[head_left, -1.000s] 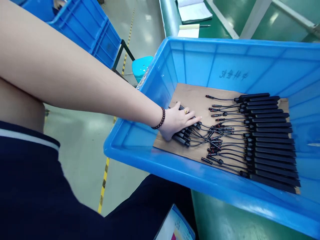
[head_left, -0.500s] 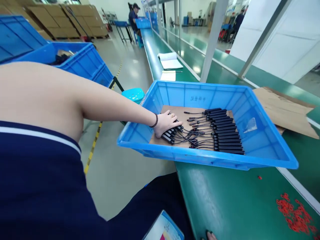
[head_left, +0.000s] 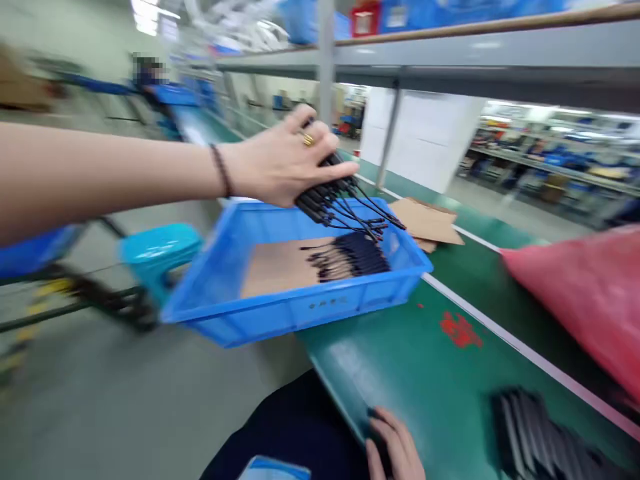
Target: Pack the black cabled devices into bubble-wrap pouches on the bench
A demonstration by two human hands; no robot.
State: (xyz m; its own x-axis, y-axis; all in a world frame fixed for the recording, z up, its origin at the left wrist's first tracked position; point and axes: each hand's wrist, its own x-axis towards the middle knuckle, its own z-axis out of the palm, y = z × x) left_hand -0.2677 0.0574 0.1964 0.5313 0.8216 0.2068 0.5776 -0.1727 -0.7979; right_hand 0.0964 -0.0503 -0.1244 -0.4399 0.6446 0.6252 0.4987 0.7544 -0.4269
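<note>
My left hand (head_left: 295, 160) is raised over the blue crate (head_left: 260, 320), gripping a bunch of black, stick-shaped parts with thin cables (head_left: 320, 200). Their cable ends hang down to the right. Inside the crate, a row of similar black cabled parts (head_left: 367, 253) lies on a brown cardboard sheet (head_left: 275, 267). At the near edge of the green bench (head_left: 360, 360) is my right hand (head_left: 397, 443), its fingers curled in. Something dark shows between its thumb and fingers, too blurred to name.
Small red rings (head_left: 460, 330) lie on the bench near a blurred stack of black parts (head_left: 540, 433). A red bag (head_left: 585, 287) bulges in from the right. Cardboard pieces (head_left: 430, 220) lie behind the crate, and a turquoise stool (head_left: 160, 247) stands left. A shelf (head_left: 475, 57) runs overhead.
My left hand has lifted the bunch of black cabled parts out of the crate. The view has swung right, bringing more of my right hand, the red bag and the black stack into sight.
</note>
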